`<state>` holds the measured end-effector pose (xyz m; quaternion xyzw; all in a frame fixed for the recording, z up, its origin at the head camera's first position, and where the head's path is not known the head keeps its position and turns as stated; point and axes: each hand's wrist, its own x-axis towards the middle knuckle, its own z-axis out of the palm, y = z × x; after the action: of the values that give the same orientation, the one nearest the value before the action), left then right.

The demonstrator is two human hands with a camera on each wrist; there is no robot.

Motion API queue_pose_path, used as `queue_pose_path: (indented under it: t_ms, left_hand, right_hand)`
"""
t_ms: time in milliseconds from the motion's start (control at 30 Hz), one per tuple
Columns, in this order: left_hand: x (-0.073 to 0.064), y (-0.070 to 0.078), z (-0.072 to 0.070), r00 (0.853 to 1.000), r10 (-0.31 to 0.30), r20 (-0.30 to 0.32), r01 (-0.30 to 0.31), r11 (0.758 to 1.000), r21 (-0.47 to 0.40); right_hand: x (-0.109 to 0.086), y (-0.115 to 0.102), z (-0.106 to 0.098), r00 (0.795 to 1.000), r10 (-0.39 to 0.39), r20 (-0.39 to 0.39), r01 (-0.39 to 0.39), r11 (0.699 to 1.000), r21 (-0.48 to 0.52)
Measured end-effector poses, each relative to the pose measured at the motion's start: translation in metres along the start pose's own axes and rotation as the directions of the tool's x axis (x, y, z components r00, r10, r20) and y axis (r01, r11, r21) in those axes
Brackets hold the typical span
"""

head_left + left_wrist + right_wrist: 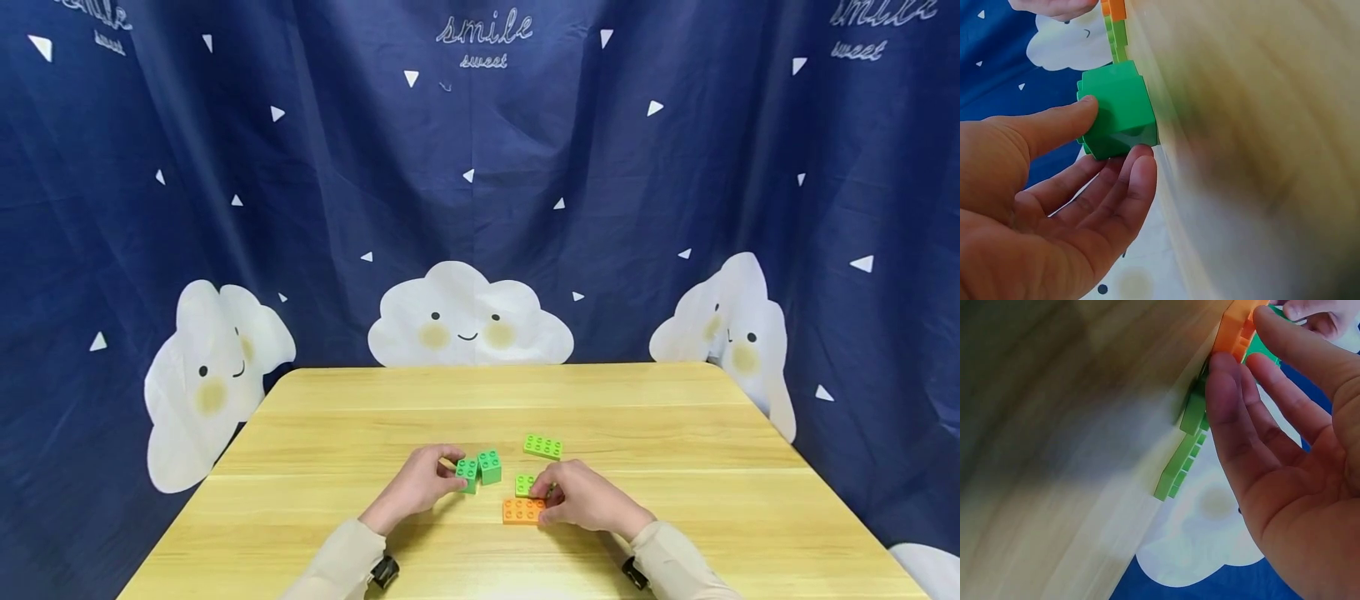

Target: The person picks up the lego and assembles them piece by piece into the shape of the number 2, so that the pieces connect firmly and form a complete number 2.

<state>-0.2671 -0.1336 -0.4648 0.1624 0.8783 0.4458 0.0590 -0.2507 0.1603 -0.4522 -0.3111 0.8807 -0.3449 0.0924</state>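
Plain cream sleeves point(341, 560) reach to the wrists, with a small black device point(386, 572) by each cuff.

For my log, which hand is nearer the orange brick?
Right. The right hand touches the orange brick at its right end; the left hand, farther left, holds a green brick.

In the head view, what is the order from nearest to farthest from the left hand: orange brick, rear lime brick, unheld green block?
1. Unheld green block: just to the right.
2. Orange brick: right, toward the front.
3. Rear lime brick: farther right, toward the back.
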Motion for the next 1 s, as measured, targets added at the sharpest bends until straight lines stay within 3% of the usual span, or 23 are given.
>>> queue_pose_path:
  t_ms: [567,1000]
  left_hand:
    - [-0.011,0.001,-0.002,0.999,0.001,0.038,-0.001,1.000,0.001]
    - [-0.019,0.015,-0.001,0.997,0.003,0.081,-0.001,1.000,-0.025]
  right_hand:
    - [-0.002,-0.004,0.006,1.000,-0.028,0.007,0.028,1.000,-0.007]
    - [-0.007,-0.008,0.007,0.999,-0.048,0.011,0.048,0.998,-0.038]
